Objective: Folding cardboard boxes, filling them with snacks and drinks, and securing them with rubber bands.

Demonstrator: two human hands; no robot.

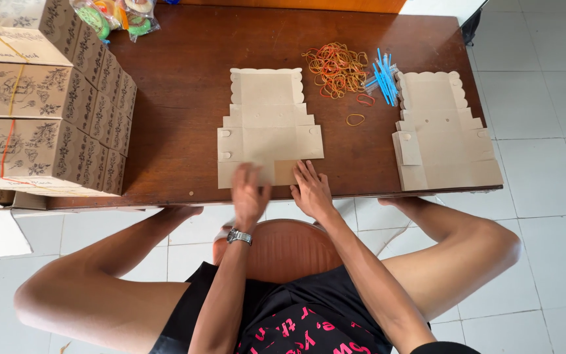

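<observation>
A flat, unfolded brown cardboard box blank lies on the dark wooden table in front of me. My left hand rests on its near edge, fingers spread and slightly blurred. My right hand presses flat on the blank's near flap beside it. A silver watch sits on my left wrist. Neither hand grips anything.
A stack of more flat box blanks lies at the right. Loose rubber bands and blue plastic sticks sit between. Assembled patterned boxes are piled at the left, with a bag of colourful sweets behind. An orange stool stands below.
</observation>
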